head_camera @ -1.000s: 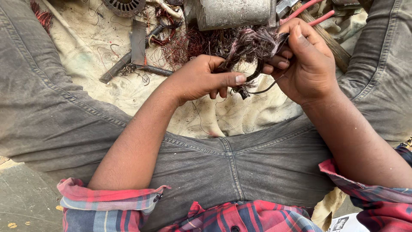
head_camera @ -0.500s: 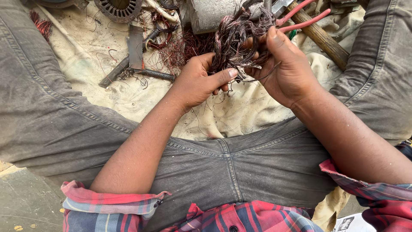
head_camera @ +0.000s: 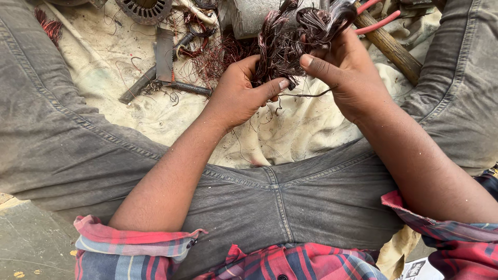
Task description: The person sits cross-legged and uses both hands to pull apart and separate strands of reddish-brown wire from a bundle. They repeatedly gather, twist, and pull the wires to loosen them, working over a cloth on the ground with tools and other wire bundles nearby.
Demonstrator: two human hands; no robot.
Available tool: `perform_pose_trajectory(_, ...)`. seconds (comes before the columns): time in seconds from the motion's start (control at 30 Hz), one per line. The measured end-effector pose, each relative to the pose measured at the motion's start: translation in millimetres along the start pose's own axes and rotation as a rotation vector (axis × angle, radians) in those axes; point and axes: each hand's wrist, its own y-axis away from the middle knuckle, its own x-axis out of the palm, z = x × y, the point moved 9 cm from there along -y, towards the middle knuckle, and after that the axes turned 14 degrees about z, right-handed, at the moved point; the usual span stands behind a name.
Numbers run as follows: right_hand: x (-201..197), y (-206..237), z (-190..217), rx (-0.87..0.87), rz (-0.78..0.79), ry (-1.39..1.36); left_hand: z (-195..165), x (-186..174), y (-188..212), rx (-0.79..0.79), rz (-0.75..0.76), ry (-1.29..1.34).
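Both hands, left hand [head_camera: 238,96] and right hand [head_camera: 347,72], closed on the tangled copper wire bundle [head_camera: 290,41] above the far cloth [head_camera: 290,129]; untangling step; next likely needs firm pulling apart.

Stained cream cloth [head_camera: 290,129], round metal stator [head_camera: 145,9], flat metal bars [head_camera: 164,59], wooden handle [head_camera: 394,49], loose red wire strands [head_camera: 49,23]

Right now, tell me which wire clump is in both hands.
The dark brown bundle, gripped by the left hand and right hand. The red tuft lies untouched, far left on the cloth.
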Motion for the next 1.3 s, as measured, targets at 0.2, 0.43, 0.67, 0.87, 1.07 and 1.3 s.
perform_pose_trajectory(0.2,-8.7,11.2,45.4,-0.27,-0.065,0.576,-4.6,-0.9,0.7,0.009,-0.01,0.002)
perform_pose_trajectory(0.43,2.1,8.6,62.7,-0.297,-0.089,0.839,-6.6,-2.5,1.5,0.035,-0.021,0.012)
perform_pose_trajectory(0.67,-13.8,3.6,28.5,-0.092,-0.077,0.113,1.3,-14.1,1.0,-0.03,-0.114,-0.017)
perform_pose_trajectory(0.87,-10.3,-3.8,3.3,-0.014,-0.093,0.103,-3.4,-7.8,1.3,0.074,-0.054,-0.055)
perform_pose_trajectory(1.07,14.5,-4.1,11.2,-0.158,0.044,0.17,0.0,-8.7,-1.1,0.003,-0.045,-0.085)
perform_pose_trajectory(1.3,10.0,1.7,19.6,-0.226,0.08,0.054,-6.0,-7.3,-1.8,0.018,-0.013,-0.102)
